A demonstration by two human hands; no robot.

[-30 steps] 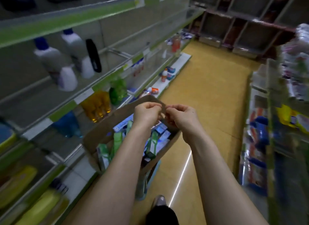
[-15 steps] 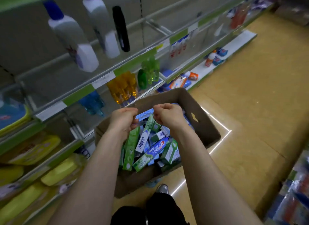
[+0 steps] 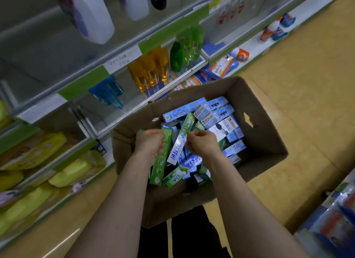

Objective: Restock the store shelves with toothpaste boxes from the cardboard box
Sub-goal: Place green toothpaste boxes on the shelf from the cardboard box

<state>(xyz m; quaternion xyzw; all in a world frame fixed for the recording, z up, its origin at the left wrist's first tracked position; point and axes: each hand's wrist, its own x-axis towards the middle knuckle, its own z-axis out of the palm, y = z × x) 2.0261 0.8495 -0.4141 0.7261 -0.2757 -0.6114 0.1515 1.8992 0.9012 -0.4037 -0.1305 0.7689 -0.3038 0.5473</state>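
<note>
Picking toothpaste boxes (image 3: 217, 113) out of the cardboard box (image 3: 255, 108)
The left hand (image 3: 150, 145) is gripping a green toothpaste box (image 3: 160, 161); the right hand (image 3: 204, 145) is curling beside a white box (image 3: 177, 146), grasp unclear. Next is probably lifting them to the shelves (image 3: 123, 60), far left.

One cardboard box (image 3: 259, 108), two hands (image 3: 150, 142) (image 3: 203, 145)

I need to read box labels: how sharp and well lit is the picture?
Head view: dim, even light, no harsh glare; toothpaste boxes in the cardboard box fairly sharp, large print legible; shelves and bottles toward the edges blurred and bent by the wide lens.
</note>
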